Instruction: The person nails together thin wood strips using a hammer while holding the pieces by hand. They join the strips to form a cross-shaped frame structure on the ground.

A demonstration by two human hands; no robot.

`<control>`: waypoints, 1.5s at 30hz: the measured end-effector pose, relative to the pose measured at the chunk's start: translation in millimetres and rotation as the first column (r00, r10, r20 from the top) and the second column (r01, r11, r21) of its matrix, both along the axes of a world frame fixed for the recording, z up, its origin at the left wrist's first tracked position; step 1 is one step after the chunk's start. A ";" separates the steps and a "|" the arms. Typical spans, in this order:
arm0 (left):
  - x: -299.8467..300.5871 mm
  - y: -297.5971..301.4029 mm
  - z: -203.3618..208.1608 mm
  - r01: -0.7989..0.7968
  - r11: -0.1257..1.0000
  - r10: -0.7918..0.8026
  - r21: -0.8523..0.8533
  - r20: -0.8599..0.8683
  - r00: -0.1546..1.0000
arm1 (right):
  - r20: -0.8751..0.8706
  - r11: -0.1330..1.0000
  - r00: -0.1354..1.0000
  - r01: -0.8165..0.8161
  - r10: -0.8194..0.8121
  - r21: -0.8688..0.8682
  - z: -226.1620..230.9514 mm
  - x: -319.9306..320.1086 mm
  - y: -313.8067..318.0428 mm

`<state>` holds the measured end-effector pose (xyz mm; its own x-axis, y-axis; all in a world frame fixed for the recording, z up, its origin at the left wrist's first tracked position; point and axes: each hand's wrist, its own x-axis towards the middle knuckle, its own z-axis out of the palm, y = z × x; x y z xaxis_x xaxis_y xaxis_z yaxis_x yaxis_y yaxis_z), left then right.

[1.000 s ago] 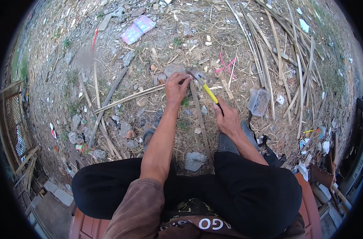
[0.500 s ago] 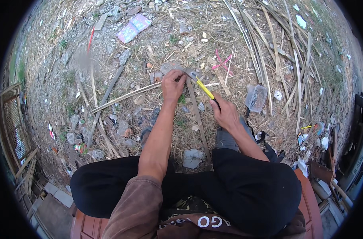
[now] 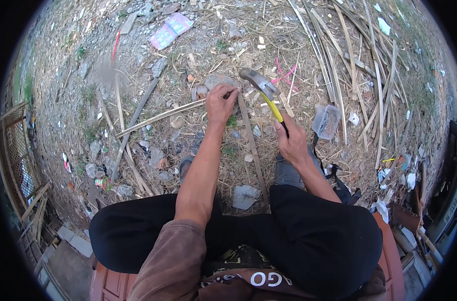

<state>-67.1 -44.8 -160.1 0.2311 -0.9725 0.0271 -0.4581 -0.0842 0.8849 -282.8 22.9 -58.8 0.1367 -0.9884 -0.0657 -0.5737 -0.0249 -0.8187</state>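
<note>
My right hand (image 3: 292, 139) is closed round the black grip of a claw hammer (image 3: 272, 106) with a yellow shaft. The hammer's metal head is raised to the right of my left hand (image 3: 221, 104). Pinched fingers on that left hand rest where two thin wooden strips come together; what sits between the fingertips is too small to make out. One wooden strip (image 3: 161, 118) runs off to the left, and the other wooden strip (image 3: 251, 143) slants down toward my legs. A flat stone (image 3: 218, 80) lies just beyond my left fingers.
A clear plastic box (image 3: 326, 122) with small contents stands right of the hammer. Long wooden strips (image 3: 353, 60) are heaped at the far right. Pink ribbon (image 3: 283, 73), a printed packet (image 3: 171, 31) and a broken tile piece (image 3: 245, 196) lie on the littered ground.
The hammer head has lifted away from the strips' meeting point, up and to the right, with my right hand shifting slightly right. My left hand stays at the strips.
</note>
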 end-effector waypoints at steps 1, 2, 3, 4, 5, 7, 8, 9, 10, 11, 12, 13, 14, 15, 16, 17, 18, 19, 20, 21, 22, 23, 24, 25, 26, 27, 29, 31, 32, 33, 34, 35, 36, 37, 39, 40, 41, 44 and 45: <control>-1.5 -3.0 -0.4 -0.001 1.000 0.001 0.009 0.005 1.000 | 0.018 0.998 1.000 -0.002 0.003 -0.064 -1.7 -2.4 -1.7; -1.5 -3.3 -2.0 0.006 1.000 -0.006 -0.003 0.004 1.000 | -0.042 0.999 0.998 -0.041 0.039 -0.028 -8.0 -5.2 -1.8; -0.2 -2.5 -3.6 0.014 1.000 -0.014 -0.015 0.002 1.000 | -0.101 0.997 0.992 -0.076 0.077 0.011 -17.4 -8.1 -0.5; 2.5 -3.9 -1.5 0.017 0.999 -0.017 -0.027 0.009 1.000 | -0.150 0.992 0.981 -0.114 0.120 0.050 -17.9 -5.1 -4.7; 1.9 -5.7 0.0 0.020 0.999 -0.020 -0.035 -0.007 1.000 | -0.134 0.995 0.986 -0.090 0.095 0.047 -15.6 -5.0 -6.5; -0.8 -2.8 2.3 0.029 0.999 -0.030 -0.035 -0.044 0.999 | -0.101 0.998 0.994 -0.039 0.044 0.056 -5.4 -4.2 -2.9; 0.2 -0.2 3.0 0.026 0.999 -0.027 -0.027 -0.029 0.999 | -0.060 0.999 0.998 -0.031 0.032 0.024 -3.7 -2.3 0.3; 1.2 0.9 3.3 0.024 1.000 -0.024 -0.019 -0.014 1.000 | -0.017 1.000 1.000 -0.020 0.020 -0.008 -2.9 0.0 3.2; -0.5 -2.1 3.0 0.023 0.999 -0.023 -0.024 -0.005 1.000 | 0.019 0.999 1.000 -0.008 0.009 -0.053 -0.5 -0.1 1.5; 0.7 -1.7 -0.1 0.025 0.999 -0.024 -0.028 0.023 0.999 | -0.040 0.999 0.998 -0.042 0.041 -0.013 -3.2 -0.1 0.8; 4.1 -0.4 -4.6 0.027 0.999 -0.026 -0.031 0.050 0.998 | -0.097 0.997 0.992 -0.073 0.076 0.029 -10.7 0.0 1.2; 4.5 -4.5 -3.3 0.031 0.999 -0.027 -0.040 0.079 0.996 | -0.151 0.993 0.982 -0.101 0.111 0.067 -14.6 1.1 -2.3; 1.0 -8.0 -2.3 0.033 0.998 -0.031 -0.051 0.040 0.999 | -0.125 0.995 0.988 -0.083 0.088 0.046 -15.9 0.3 -2.9; -4.0 -10.4 -1.3 0.035 0.997 -0.035 -0.062 0.001 0.999 | -0.107 0.997 0.992 -0.059 0.064 0.043 -16.1 -3.8 -5.8; -4.1 -5.3 -0.1 0.030 0.998 -0.032 -0.055 -0.029 0.999 | -0.078 0.997 0.996 -0.043 0.047 0.057 -5.4 -1.4 -7.9; -0.3 -1.6 -0.3 0.032 0.999 -0.032 -0.026 -0.009 0.999 | -0.052 0.997 0.998 -0.022 0.026 0.074 4.8 3.3 -7.8; 3.6 0.8 -0.6 0.034 0.999 -0.034 0.003 0.011 0.999 | -0.007 0.998 1.000 0.000 0.001 0.071 10.4 7.3 -5.4; 4.7 -1.6 -0.4 0.034 0.999 -0.034 0.020 0.028 0.999 | 0.014 0.997 1.000 0.022 -0.023 0.077 13.7 7.8 -6.4; 5.6 -2.2 0.1 0.053 0.999 -0.053 -0.007 0.042 0.998 | 0.036 0.996 0.998 0.044 -0.047 0.083 16.1 7.9 -6.9; 6.3 -2.1 0.7 0.073 0.997 -0.071 -0.033 0.058 0.996 | 0.058 0.994 0.996 0.065 -0.071 0.090 17.5 8.0 -6.8; 3.1 -3.4 5.5 0.097 0.994 -0.093 -0.058 0.069 0.993 | 0.023 0.987 0.996 0.082 -0.086 0.135 15.3 3.9 -5.2; 0.1 -5.1 10.2 0.105 0.994 -0.102 -0.040 0.069 0.992 | -0.011 0.979 0.995 0.101 -0.100 0.178 10.1 -2.2 -2.4; -2.9 -7.1 14.7 0.114 0.993 -0.112 -0.022 0.070 0.991 | -0.047 0.968 0.993 0.120 -0.113 0.221 5.1 -7.0 0.7; -2.7 -6.3 20.1 0.118 0.993 -0.118 -0.001 0.074 0.990 | -0.053 0.968 0.991 0.128 -0.119 0.216 1.6 -8.1 5.6; -0.5 -5.0 16.0 0.141 0.990 -0.139 -0.010 0.102 0.985 | -0.059 0.968 0.990 0.136 -0.127 0.210 -1.3 -8.8 10.6; 2.3 -5.0 9.6 0.164 0.986 -0.160 -0.020 0.130 0.979 | -0.066 0.968 0.989 0.145 -0.134 0.205 -4.0 -9.6 15.4; 6.3 -6.5 4.6 0.208 0.977 -0.199 -0.033 0.188 0.962 | -0.056 0.970 0.991 0.133 -0.124 0.205 -5.2 -7.0 21.4; 9.4 -8.0 0.0 0.251 0.967 -0.233 -0.044 0.250 0.940 | -0.037 0.969 0.994 0.112 -0.107 0.219 -4.3 -4.0 24.0; 11.3 -8.4 -2.1 0.252 0.967 -0.237 -0.043 0.219 0.947 | -0.023 0.968 0.995 0.097 -0.095 0.233 -2.5 -2.3 24.1; 13.6 -8.0 -3.7 0.252 0.967 -0.240 -0.042 0.189 0.952 | -0.008 0.966 0.997 0.081 -0.082 0.247 -0.8 0.0 24.2; 12.6 -8.5 -2.7 0.254 0.966 -0.245 -0.043 0.154 0.957 | -0.005 0.969 0.997 0.072 -0.073 0.235 0.2 0.6 23.8; 12.4 -8.0 -1.3 0.260 0.965 -0.252 -0.022 0.176 0.952 | -0.002 0.973 0.998 0.062 -0.063 0.224 0.9 2.0 22.9; 12.9 -6.6 0.4 0.264 0.965 -0.258 -0.002 0.198 0.946 | 0.002 0.976 0.999 0.050 -0.052 0.213 1.0 3.8 21.9; 12.8 -5.0 3.6 0.268 0.963 -0.265 0.018 0.218 0.939 | 0.005 0.977 0.999 0.037 -0.039 0.211 0.7 5.4 21.0; 13.5 -2.1 10.0 0.253 0.964 -0.268 0.086 0.284 0.921 | 0.011 0.978 1.000 0.009 -0.011 0.208 -1.5 8.5 19.1; 13.1 -1.5 15.0 0.244 0.962 -0.270 0.119 0.315 0.910 | 0.007 0.982 1.000 0.008 -0.009 0.190 -4.4 9.1 19.2; 12.4 -0.7 19.8 0.250 0.962 -0.273 0.111 0.364 0.890 | 0.002 0.985 1.000 0.007 -0.008 0.172 -8.1 9.5 19.5; 13.1 2.9 28.8 0.234 0.965 -0.261 0.116 0.430 0.864 | -0.020 0.968 1.000 0.000 0.005 0.251 -7.0 10.9 15.1; 11.8 3.6 29.3 0.210 0.969 -0.246 0.133 0.397 0.884 | -0.029 0.954 1.000 -0.001 0.010 0.299 -6.1 11.0 13.5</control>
